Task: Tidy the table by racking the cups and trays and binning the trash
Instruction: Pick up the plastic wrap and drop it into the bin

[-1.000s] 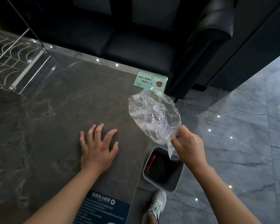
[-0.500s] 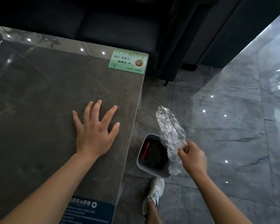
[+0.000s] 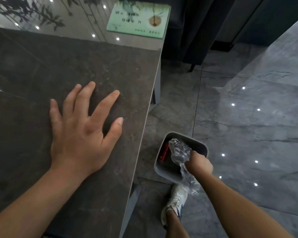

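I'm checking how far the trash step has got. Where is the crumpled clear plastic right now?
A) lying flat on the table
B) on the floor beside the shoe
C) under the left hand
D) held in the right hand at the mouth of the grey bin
D: the right hand is closed on the crumpled clear plastic right at the open top of the grey bin, not yet released.

table (image 3: 41, 69): we see bare top all around the left hand (image 3: 83, 133) | bin (image 3: 163, 174) mouth: taken up by right hand (image 3: 199, 164), plastic wrap (image 3: 179, 152), red item (image 3: 164, 152) | floor (image 3: 248, 134) right of bin: open | shoe (image 3: 176, 201) touches bin's near wall
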Motion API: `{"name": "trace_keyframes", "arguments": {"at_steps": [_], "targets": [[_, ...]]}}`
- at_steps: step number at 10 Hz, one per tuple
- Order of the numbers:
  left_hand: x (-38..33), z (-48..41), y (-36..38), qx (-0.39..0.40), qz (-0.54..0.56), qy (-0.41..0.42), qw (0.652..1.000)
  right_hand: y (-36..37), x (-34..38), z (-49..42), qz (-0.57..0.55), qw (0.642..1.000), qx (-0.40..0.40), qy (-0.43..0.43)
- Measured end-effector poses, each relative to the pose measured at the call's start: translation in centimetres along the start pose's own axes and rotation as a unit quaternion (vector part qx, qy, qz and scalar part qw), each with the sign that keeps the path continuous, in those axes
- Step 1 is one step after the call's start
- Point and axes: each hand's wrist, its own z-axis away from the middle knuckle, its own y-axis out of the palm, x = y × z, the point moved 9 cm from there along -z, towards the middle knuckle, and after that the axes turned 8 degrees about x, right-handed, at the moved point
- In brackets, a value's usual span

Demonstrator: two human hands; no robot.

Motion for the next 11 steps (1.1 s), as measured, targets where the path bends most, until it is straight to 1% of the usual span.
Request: {"name": "trace_keyframes", "arguments": {"at_steps": [2,4,5,7,9,11], "targets": [[-0.2,-0.1,0.0,-0.027,0.009,0.013,1.000,3.9,0.9,-4.7,0.005,0.999,0.036,-0.008],[-0.5,0.1,-0.2,-0.036,0.017,0.019,0.999,5.8,1.0,-6.1,-0.005,0.999,0.052,0.007],[-0.4,0.1,-0.2,-0.036,0.019,0.017,0.999,6.1,0.8,-6.5,-0.009,0.999,0.045,0.013],[-0.5,0.2,-0.1,-0.043,0.017,0.026,0.999,6.0,0.3,-6.4,-0.056,0.998,0.005,0.002],[-0.5,0.1,-0.1,-0.020,0.013,0.008,1.000,4.2,0.1,-5.2,-0.047,0.999,-0.028,-0.005],[-0.4,0.0,0.0,-0.007,0.005,0.005,1.000,2.6,1.1,-2.3,-0.067,0.997,-0.039,-0.030]]}}
